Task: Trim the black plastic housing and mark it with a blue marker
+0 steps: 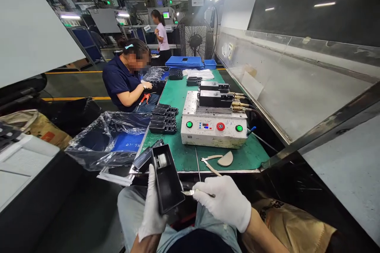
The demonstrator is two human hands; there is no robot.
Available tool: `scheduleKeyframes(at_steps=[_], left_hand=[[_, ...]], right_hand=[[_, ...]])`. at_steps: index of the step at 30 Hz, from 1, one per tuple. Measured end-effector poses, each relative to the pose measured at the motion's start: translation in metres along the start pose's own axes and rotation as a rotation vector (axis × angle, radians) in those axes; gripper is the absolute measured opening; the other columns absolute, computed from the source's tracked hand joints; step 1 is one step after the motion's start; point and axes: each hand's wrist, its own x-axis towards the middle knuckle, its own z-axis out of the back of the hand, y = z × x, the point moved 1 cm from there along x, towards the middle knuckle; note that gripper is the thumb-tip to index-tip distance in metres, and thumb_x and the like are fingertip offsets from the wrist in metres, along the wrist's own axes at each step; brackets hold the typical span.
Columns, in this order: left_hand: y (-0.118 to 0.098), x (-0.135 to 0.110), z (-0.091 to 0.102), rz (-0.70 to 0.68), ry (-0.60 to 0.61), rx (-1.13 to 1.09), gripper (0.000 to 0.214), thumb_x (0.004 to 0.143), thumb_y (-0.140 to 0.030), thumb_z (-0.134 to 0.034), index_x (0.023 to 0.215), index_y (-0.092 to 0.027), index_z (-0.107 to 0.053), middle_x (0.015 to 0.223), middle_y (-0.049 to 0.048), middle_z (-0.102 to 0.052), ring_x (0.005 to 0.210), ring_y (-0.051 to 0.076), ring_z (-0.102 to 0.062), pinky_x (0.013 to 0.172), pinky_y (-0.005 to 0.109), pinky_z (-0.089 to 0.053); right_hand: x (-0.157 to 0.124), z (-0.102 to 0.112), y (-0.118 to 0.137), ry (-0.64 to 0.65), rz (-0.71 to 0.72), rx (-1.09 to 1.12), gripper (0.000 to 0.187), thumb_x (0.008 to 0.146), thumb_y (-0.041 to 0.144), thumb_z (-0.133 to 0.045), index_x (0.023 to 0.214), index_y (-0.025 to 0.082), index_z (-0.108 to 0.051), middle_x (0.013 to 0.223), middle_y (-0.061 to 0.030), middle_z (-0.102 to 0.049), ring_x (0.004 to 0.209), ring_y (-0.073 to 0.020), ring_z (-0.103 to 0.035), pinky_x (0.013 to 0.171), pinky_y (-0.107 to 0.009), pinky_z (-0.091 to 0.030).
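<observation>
In my gloved left hand is a long black plastic box, open side facing me and tilted, with a whitish part visible inside its far end. My gloved right hand is closed around a small metal knife. The blade's tip meets the box's right edge near its lower corner. Just beyond the box, another black box lies at the table's left corner. A pair of pliers with pale handles rests on the green table, beside a beige half-round piece.
A white machine with green and red buttons bears black boxes. Stacked black parts line the table's left side, near a plastic-lined bin. A co-worker sits at the left; a slanted clear panel borders the right.
</observation>
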Motion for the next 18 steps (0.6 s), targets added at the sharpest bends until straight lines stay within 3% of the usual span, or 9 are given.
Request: scheduleKeyframes(at_steps=[4, 7, 11, 15, 18], left_hand=[[0.003, 0.003, 0.002, 0.146, 0.089, 0.017, 0.05, 0.09, -0.062, -0.062, 0.103, -0.015, -0.074, 0.07, 0.0052, -0.075, 0.056, 0.018, -0.069, 0.052, 0.028, -0.061], [0.008, 0.006, 0.007, 0.233, 0.162, 0.009, 0.051, 0.09, -0.063, -0.06, 0.084, -0.014, -0.068, 0.061, 0.0043, -0.068, 0.046, 0.016, -0.062, 0.045, 0.028, -0.056], [0.017, 0.01, 0.018, 0.336, 0.21, -0.018, 0.049, 0.087, -0.062, -0.067, 0.086, -0.013, -0.067, 0.063, 0.0046, -0.07, 0.051, 0.015, -0.065, 0.048, 0.026, -0.057], [0.021, 0.011, 0.02, 0.51, 0.248, -0.197, 0.039, 0.089, -0.053, -0.07, 0.084, -0.015, -0.065, 0.063, 0.002, -0.07, 0.054, 0.015, -0.067, 0.053, 0.026, -0.059], [0.018, 0.011, 0.019, 0.557, 0.198, -0.205, 0.038, 0.09, -0.05, -0.069, 0.081, -0.014, -0.065, 0.06, 0.0029, -0.068, 0.048, 0.015, -0.064, 0.047, 0.025, -0.055]], right_hand=[[-0.001, -0.003, -0.001, 0.016, -0.009, -0.012, 0.036, 0.105, 0.041, -0.055, 0.077, 0.025, -0.073, 0.063, 0.006, -0.058, 0.06, -0.0094, -0.048, 0.06, -0.025, -0.027], [0.0, -0.005, -0.005, 0.007, -0.016, -0.019, 0.037, 0.105, 0.042, -0.054, 0.08, 0.025, -0.074, 0.064, 0.0053, -0.059, 0.061, -0.0099, -0.05, 0.061, -0.025, -0.028], [0.007, -0.005, -0.014, -0.021, 0.002, 0.0, 0.04, 0.106, 0.042, -0.051, 0.079, 0.024, -0.074, 0.065, 0.0037, -0.063, 0.061, -0.0105, -0.053, 0.059, -0.025, -0.03], [0.015, -0.002, -0.019, -0.067, 0.005, -0.024, 0.042, 0.105, 0.043, -0.05, 0.075, 0.023, -0.072, 0.065, 0.0023, -0.063, 0.061, -0.0111, -0.054, 0.058, -0.024, -0.031], [0.022, -0.001, -0.019, -0.093, 0.018, -0.057, 0.048, 0.107, 0.043, -0.046, 0.072, 0.022, -0.071, 0.062, 0.0026, -0.061, 0.058, -0.011, -0.052, 0.058, -0.025, -0.029]])
